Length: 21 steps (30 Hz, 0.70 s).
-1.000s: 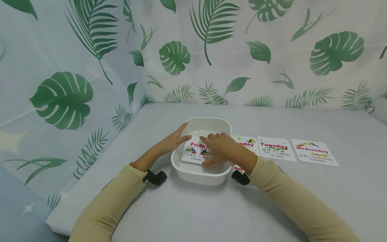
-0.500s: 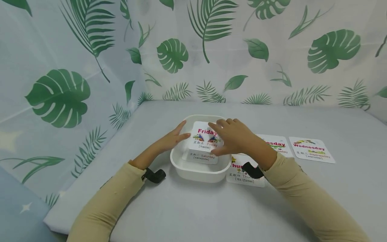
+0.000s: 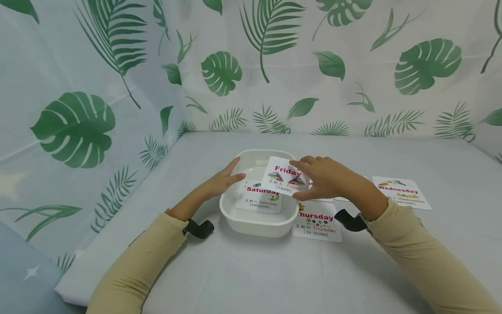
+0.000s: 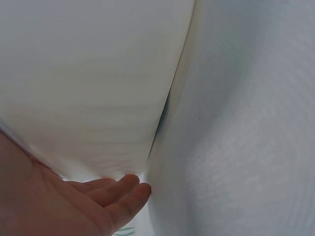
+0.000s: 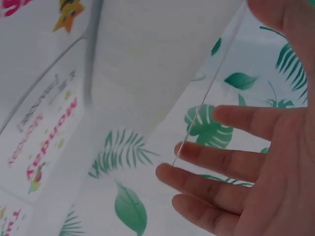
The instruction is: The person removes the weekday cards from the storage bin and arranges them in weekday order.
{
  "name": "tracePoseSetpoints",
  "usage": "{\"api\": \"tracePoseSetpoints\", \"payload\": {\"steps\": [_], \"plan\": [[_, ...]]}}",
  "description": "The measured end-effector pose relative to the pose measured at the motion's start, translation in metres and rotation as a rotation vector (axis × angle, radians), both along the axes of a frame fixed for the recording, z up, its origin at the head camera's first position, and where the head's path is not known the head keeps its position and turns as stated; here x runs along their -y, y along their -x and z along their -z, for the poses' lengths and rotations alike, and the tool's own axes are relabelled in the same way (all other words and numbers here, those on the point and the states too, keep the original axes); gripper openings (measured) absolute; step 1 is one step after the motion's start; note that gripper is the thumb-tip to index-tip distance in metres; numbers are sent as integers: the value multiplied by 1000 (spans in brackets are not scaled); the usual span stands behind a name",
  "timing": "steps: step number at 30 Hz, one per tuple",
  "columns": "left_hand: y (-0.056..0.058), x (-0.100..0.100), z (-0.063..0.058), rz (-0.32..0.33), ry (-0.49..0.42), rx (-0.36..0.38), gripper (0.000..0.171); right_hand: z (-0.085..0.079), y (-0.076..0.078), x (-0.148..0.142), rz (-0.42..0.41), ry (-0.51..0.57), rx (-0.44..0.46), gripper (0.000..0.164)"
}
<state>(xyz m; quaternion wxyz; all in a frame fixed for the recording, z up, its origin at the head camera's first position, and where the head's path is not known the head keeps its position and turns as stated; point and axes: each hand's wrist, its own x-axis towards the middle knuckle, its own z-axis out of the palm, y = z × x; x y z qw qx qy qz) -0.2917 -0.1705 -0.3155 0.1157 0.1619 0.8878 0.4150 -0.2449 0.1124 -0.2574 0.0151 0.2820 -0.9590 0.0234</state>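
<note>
In the head view my right hand holds a white Friday card at its right edge, thumb in front. The card is raised and tilted over the right part of a white plastic tub. Seen from the right wrist, the fingers lie along the card's thin edge. A Saturday card lies face up in the tub, its upper right corner covered by the Friday card. My left hand rests on the tub's left rim, thumb across it; the other fingers lie loosely along the outer wall.
Right of the tub lie a Thursday card and a Wednesday card on the pale table. A Monday card shows in the right wrist view. A leaf-patterned curtain hangs behind.
My right hand lifted the Friday card off the stack in the tub and moved it rightward, uncovering the Saturday card. The left hand has stayed at the rim.
</note>
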Motion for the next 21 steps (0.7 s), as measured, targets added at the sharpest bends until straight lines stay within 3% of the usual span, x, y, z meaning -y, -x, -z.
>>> {"api": "tracePoseSetpoints", "payload": {"steps": [6, 21], "plan": [[-3, -1, -1, 2, 11, -2, 72, 7, -8, -17, -25, 38, 52, 79], [-3, -2, -3, -2, -1, 14, 72, 19, -35, -65, -25, -16, -49, 70]]}}
